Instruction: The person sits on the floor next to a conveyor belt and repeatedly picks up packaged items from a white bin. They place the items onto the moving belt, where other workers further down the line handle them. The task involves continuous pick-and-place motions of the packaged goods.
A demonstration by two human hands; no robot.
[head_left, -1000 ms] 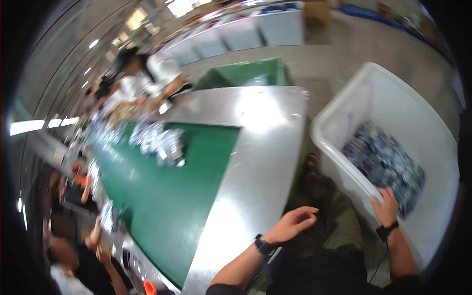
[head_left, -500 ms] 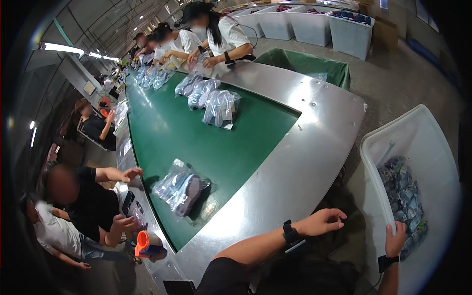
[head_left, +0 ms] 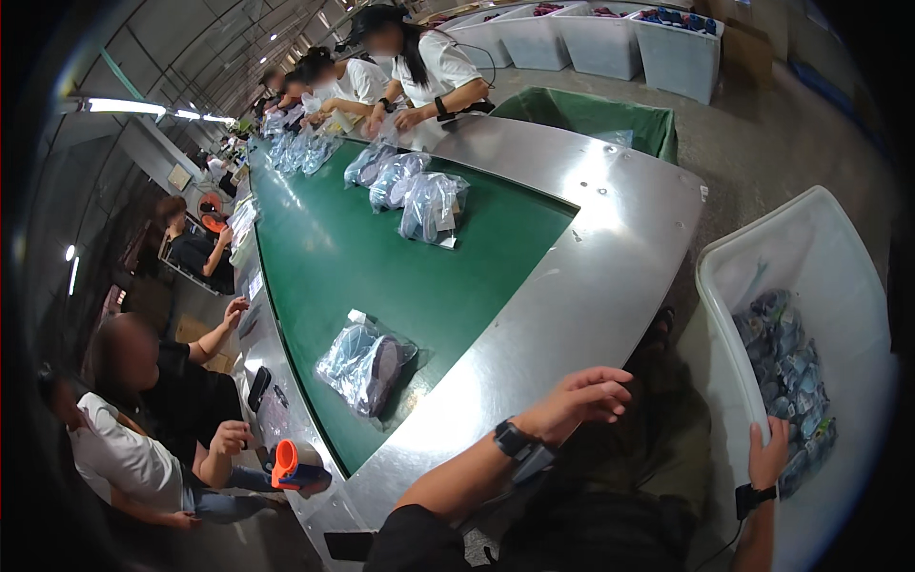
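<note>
My left hand (head_left: 576, 404) hovers over the metal edge (head_left: 534, 329) of the conveyor table, fingers loosely spread and holding nothing. Gripped at its near rim by my right hand (head_left: 768, 456) is a big white plastic bin (head_left: 724, 286) on the right. Inside it lies a heap of clear-bagged shoes (head_left: 789, 372), greyish with bits of green. On the green belt (head_left: 372, 272), ahead and left of my left hand, rests a clear plastic bag of purple-grey shoes (head_left: 367, 367). Several similar bagged shoes (head_left: 431, 208) sit farther up the belt.
Across the belt a person in a white shirt (head_left: 448, 71) handles a bag. At the left sits a person in black (head_left: 181, 381), beside an orange-and-blue tape dispenser (head_left: 289, 467) and a phone (head_left: 259, 388). A green-lined bin (head_left: 581, 119) and white bins (head_left: 679, 59) stand beyond.
My left hand has moved left and up, over the metal edge. The nearest bagged shoes have shifted slightly right. The seated person's hand has drawn back from the belt. My right hand stays on the bin.
</note>
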